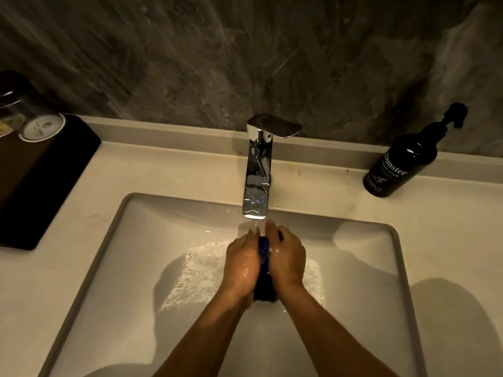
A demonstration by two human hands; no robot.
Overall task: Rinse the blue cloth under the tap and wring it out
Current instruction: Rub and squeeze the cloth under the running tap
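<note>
- You are looking down into a pale rectangular sink (89, 257) set into a light stone bench (190, 172), in dim warm light.
- A chrome tap (257, 183) stands at the back edge of the basin, and a thin stream of water (254, 227) runs from its spout.
- Your left hand (242, 263) and your right hand (285, 258) meet directly under the spout, above the middle of the basin.
- The blue cloth (264, 268) is bunched into a dark roll pressed between your two palms; only a narrow strip shows between them, with a wad hanging out near your wrists.
- The fingers of both hands are curled in and clamped on the cloth; the water lands on your fingertips and the top of the roll.
- Water sheets across the basin floor beneath your hands.
- Judging by its look, the cloth is soft, limp and soaked, so it will feel heavier than when dry and somewhat slippery.
- To wring it, take one end of the roll in each fist rather than the middle, so the twist runs along its length.
- It is not fragile; a firm squeeze should do no harm.
- A dark pump bottle of hand wash (400, 167) stands on the bench to the right, well apart from your hands.
- A black tray (40, 183) with upturned glasses (32, 121) sits at the far left.
</note>
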